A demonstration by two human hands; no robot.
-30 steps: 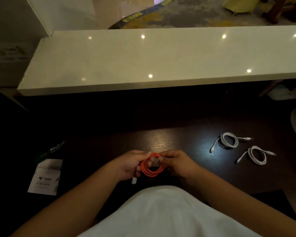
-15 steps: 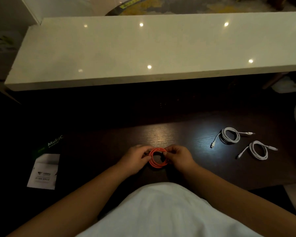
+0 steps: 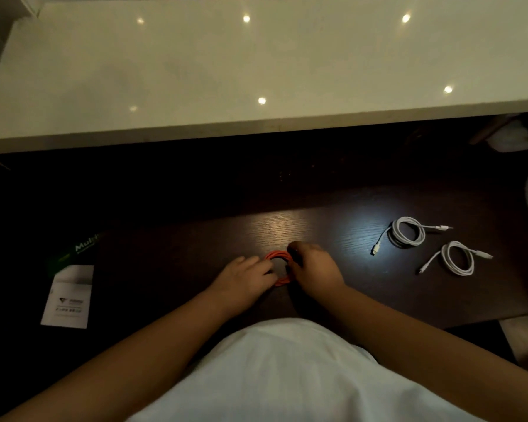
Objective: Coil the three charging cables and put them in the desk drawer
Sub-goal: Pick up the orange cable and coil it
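With both hands meeting near the front edge of the dark worktop (image 3: 333,226), holding the orange cable (image 3: 276,255) as a small tight coil. Left hand (image 3: 241,281) resting on the coil's left side, fingers laid over the loops, only loosely bent, more pressing than gripping as far as can be judged. Right hand (image 3: 314,269) curled round the coil's right side, fingers wrapped over the loops, probably tucking or securing the last turn; loose end not visible, so cannot tell whether the winding is quite finished.

Toward the right end of the worktop, well apart from the hands: two white cables, already wound into neat rings with short plug tails sticking out. Farther white cable (image 3: 407,231) just beside the nearer white cable (image 3: 457,258), not touching.

Judged from this: two coils done, third nearly done or just done. Left to do: all of the putting away. No drawer in sight, nothing stowed yet.

Near the left end, a white leaflet (image 3: 67,295) beside a dark green packet (image 3: 77,248).
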